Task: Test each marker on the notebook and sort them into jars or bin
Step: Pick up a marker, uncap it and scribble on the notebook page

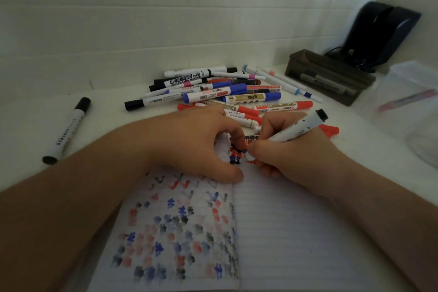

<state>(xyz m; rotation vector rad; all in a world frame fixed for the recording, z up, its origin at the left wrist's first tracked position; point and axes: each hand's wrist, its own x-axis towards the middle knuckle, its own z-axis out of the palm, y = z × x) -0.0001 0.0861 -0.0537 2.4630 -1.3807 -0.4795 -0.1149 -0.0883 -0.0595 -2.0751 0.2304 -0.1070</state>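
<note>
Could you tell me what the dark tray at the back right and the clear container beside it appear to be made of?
The dark tray looks like smoked, translucent plastic: markers inside show dimly through its wall. The clear container seems to be frosted or lightly clouded plastic, since a pinkish marker shows blurred through it. Glass cannot be ruled out.

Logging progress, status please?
Right hand grips a black-capped marker, tip down on notebook. Left hand rests on the page. Untested pile behind.

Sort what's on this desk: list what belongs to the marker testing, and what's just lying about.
Job: notebook; marker in the right hand; left hand on the page; marker pile; clear jar; brown bin.
Lying about: dark device in the corner.
</note>
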